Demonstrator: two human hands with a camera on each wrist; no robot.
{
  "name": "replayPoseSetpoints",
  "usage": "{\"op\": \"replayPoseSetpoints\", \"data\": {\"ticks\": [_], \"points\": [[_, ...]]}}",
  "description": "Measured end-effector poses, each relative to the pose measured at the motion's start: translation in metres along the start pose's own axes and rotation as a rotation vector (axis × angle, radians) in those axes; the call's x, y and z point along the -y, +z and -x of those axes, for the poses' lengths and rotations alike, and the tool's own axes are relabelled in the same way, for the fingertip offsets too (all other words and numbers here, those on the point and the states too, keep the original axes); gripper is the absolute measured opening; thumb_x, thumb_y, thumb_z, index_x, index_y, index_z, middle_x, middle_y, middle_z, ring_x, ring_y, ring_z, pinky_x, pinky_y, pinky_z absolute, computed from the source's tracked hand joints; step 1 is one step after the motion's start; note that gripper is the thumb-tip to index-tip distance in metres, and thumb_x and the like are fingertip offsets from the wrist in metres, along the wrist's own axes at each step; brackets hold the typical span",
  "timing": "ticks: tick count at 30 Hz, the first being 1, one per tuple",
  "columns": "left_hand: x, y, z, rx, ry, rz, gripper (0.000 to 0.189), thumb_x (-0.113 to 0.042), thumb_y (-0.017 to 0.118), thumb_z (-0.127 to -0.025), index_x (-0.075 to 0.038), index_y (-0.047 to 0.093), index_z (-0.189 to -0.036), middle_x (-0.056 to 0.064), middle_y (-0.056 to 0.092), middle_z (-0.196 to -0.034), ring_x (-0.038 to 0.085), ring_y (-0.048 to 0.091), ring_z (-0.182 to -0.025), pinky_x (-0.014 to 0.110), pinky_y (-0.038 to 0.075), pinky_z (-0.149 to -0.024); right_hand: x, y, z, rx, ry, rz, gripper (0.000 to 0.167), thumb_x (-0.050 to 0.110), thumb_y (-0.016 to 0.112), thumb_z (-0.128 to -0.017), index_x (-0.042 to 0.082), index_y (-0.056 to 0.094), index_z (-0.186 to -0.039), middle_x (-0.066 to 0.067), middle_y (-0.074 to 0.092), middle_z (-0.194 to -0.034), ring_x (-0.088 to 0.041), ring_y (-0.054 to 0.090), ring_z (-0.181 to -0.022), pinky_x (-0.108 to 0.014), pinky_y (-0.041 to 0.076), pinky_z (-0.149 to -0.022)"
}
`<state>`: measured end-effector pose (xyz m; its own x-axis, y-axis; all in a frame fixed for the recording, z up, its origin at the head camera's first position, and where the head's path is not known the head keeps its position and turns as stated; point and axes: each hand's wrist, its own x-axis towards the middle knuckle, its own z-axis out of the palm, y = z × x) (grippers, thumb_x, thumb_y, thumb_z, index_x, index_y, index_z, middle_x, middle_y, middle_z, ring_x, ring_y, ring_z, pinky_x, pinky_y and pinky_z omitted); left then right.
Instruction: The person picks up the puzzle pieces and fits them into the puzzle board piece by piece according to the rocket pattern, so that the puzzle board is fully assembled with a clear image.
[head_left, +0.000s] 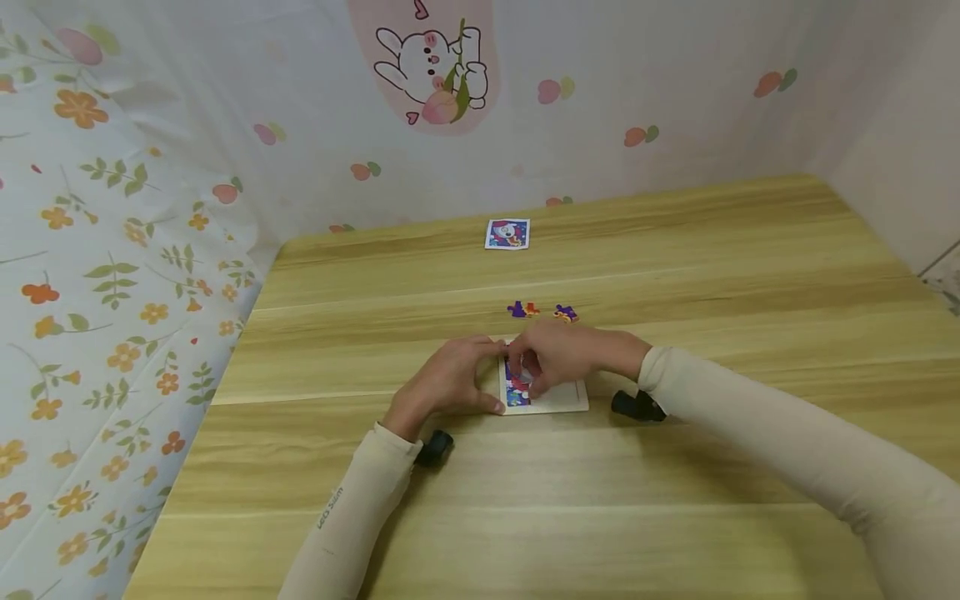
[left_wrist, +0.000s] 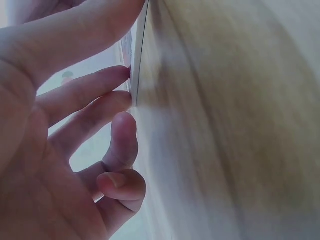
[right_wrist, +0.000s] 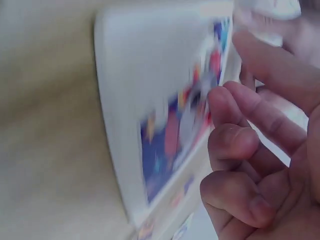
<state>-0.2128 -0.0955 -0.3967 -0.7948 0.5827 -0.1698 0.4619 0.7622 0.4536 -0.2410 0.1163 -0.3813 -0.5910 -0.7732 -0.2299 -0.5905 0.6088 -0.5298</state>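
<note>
A white puzzle board (head_left: 562, 402) lies flat on the table, its left part filled with colourful jigsaw pieces and its right part bare white. My left hand (head_left: 457, 379) grips the board by its left edge, thumb at the near corner and fingertips at the far one. In the left wrist view, the thumb and two fingers meet the thin board edge (left_wrist: 138, 65), while the other fingers bend loosely. Over the filled part, my right hand (head_left: 558, 354) has its fingertips right at the pieces, thumb and index spread apart. No loose piece shows between them.
Beyond the board lie loose puzzle pieces, a purple and orange group (head_left: 522, 309) and another piece (head_left: 566, 313). Farther back is a small picture card (head_left: 507, 234) near the table's far edge. A patterned curtain (head_left: 300, 167) hangs behind the wooden table (head_left: 712, 275).
</note>
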Motion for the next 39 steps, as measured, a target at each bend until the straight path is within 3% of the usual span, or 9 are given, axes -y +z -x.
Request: {"op": "replayPoseSetpoints", "data": {"ticks": [7, 13, 17, 24, 28, 34, 39], "points": [[-0.002, -0.001, -0.001, 0.028, -0.036, -0.027, 0.082, -0.035, 0.092, -0.071, -0.017, 0.057, -0.142, 0.005, 0.058, -0.146, 0.026, 0.054, -0.135, 0.045, 0.043, -0.117, -0.027, -0.024, -0.013, -0.172, 0.094, 0.008, 0.014, 0.017, 0.079, -0.085, 0.009, 0.073, -0.095, -0.003, 0.068, -0.081, -0.014, 0.057, -0.073, -0.024, 0.046, -0.064], [-0.001, -0.001, 0.001, 0.039, -0.054, -0.018, 0.082, -0.036, 0.091, -0.072, -0.017, 0.056, -0.144, 0.005, 0.057, -0.147, 0.026, 0.053, -0.135, 0.044, 0.042, -0.117, -0.042, -0.029, -0.028, -0.265, 0.221, 0.027, 0.013, 0.018, 0.076, -0.085, 0.008, 0.071, -0.092, -0.006, 0.067, -0.084, -0.018, 0.058, -0.075, -0.028, 0.048, -0.067], [0.0, -0.001, 0.001, 0.042, -0.051, -0.015, 0.082, -0.036, 0.091, -0.072, -0.019, 0.056, -0.144, 0.006, 0.056, -0.149, 0.027, 0.051, -0.137, 0.045, 0.042, -0.117, -0.048, -0.027, -0.037, -0.299, 0.278, 0.058, 0.016, 0.021, 0.077, -0.083, 0.008, 0.071, -0.091, -0.007, 0.069, -0.086, -0.02, 0.059, -0.077, -0.031, 0.05, -0.068], [0.001, 0.0, 0.001, 0.039, -0.041, -0.018, 0.082, -0.037, 0.09, -0.073, -0.018, 0.055, -0.144, 0.006, 0.056, -0.148, 0.027, 0.051, -0.137, 0.045, 0.042, -0.117, -0.044, -0.028, -0.045, -0.28, 0.362, 0.118, 0.018, 0.023, 0.079, -0.084, 0.007, 0.07, -0.085, -0.008, 0.068, -0.087, -0.022, 0.058, -0.08, -0.032, 0.051, -0.071], [0.001, -0.001, 0.001, 0.033, -0.04, -0.021, 0.081, -0.037, 0.09, -0.073, -0.018, 0.056, -0.144, 0.006, 0.057, -0.147, 0.027, 0.053, -0.135, 0.045, 0.043, -0.117, -0.041, -0.03, -0.046, -0.27, 0.374, 0.096, 0.016, 0.019, 0.078, -0.084, 0.007, 0.066, -0.084, -0.008, 0.066, -0.085, -0.021, 0.058, -0.078, -0.03, 0.049, -0.067], [0.001, 0.0, 0.0, 0.043, -0.039, -0.021, 0.082, -0.036, 0.091, -0.073, -0.019, 0.055, -0.144, 0.005, 0.056, -0.148, 0.027, 0.052, -0.135, 0.045, 0.042, -0.117, -0.043, -0.027, -0.044, -0.306, 0.318, 0.041, 0.013, 0.007, 0.073, -0.082, 0.008, 0.062, -0.088, -0.007, 0.064, -0.085, -0.02, 0.055, -0.076, -0.029, 0.046, -0.068], [0.001, 0.0, 0.0, 0.043, -0.039, -0.017, 0.081, -0.037, 0.09, -0.073, -0.019, 0.055, -0.144, 0.006, 0.056, -0.148, 0.027, 0.053, -0.135, 0.046, 0.042, -0.117, -0.047, -0.026, -0.038, -0.36, 0.278, -0.091, 0.006, 0.003, 0.067, -0.086, 0.009, 0.065, -0.085, -0.007, 0.064, -0.081, -0.019, 0.055, -0.074, -0.028, 0.044, -0.065]]}}
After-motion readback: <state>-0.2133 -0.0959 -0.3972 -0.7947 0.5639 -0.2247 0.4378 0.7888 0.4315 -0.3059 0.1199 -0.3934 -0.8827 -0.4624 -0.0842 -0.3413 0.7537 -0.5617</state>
